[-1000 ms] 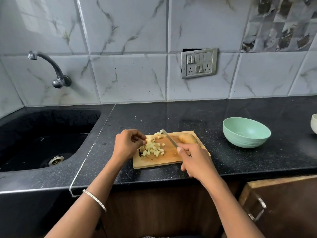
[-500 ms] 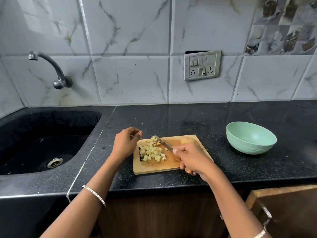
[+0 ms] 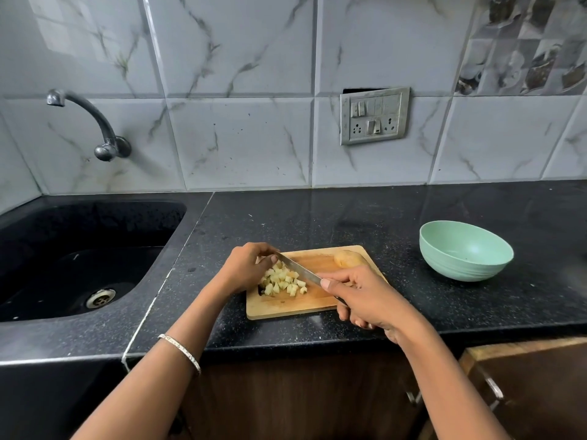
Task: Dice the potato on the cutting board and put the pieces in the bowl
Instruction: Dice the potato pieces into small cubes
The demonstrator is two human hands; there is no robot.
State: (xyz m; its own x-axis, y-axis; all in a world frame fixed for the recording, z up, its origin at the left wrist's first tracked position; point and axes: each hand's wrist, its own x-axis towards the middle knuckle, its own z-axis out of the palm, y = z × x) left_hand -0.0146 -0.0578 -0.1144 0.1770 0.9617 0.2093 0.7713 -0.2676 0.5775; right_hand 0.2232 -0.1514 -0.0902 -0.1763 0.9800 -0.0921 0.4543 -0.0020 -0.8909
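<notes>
Wooden cutting board on the worktop carries the diced potato pieces: light, firm, wet-looking, so we judge them slippery and better scooped than pinched. Right hand fingers wrap the knife handle. Left hand curls beside the pile; whether it holds anything we cannot tell. Green bowl sits well apart.

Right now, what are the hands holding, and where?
The right hand grips the knife by its handle. Whether the left hand holds potato pieces cannot be told.

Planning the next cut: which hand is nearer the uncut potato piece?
Right. The right hand, holding the knife, is just in front of the potato piece; the left hand is farther off, at the diced pile.
</notes>
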